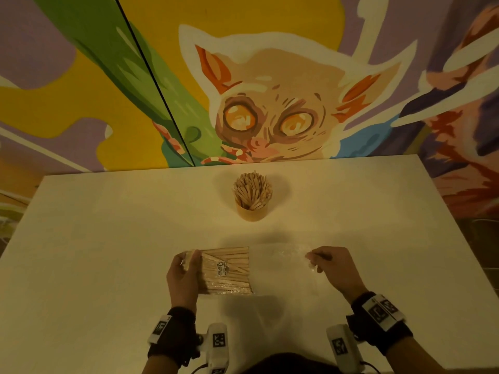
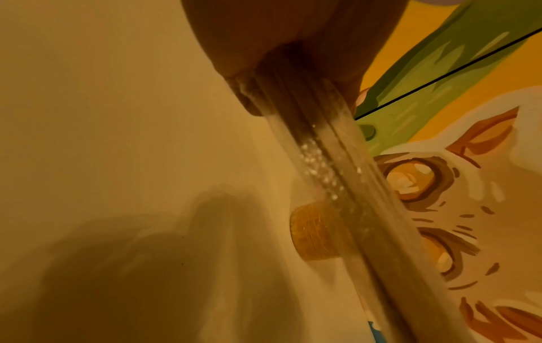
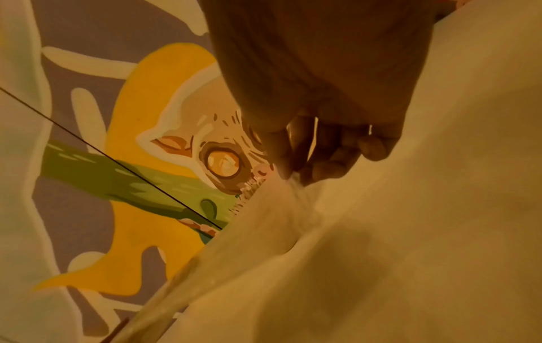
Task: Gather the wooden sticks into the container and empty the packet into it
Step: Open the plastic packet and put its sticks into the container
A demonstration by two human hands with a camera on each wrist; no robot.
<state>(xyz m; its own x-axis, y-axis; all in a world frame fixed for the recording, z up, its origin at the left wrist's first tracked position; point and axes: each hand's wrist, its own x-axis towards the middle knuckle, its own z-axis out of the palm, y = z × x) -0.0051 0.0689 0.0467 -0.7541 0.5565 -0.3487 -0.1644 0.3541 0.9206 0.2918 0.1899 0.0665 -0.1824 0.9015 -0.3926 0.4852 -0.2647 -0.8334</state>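
A clear plastic packet (image 1: 226,271) full of wooden sticks is held over the near part of the white table (image 1: 108,238). My left hand (image 1: 183,268) grips its left end, with sticks inside the grasp. My right hand (image 1: 314,261) pinches the packet's empty clear right end (image 3: 281,199). The packet's edge (image 2: 337,167) runs across the left wrist view from my left hand (image 2: 264,69). A round tan container (image 1: 252,209) stands farther back at the table's middle, crammed with upright wooden sticks (image 1: 252,188). The container (image 2: 314,234) shows behind the packet in the left wrist view.
A painted mural wall (image 1: 270,90) rises straight behind the table's far edge. The table's right edge (image 1: 442,211) slants past the right hand. Both wrists wear black straps with tagged camera units (image 1: 218,341).
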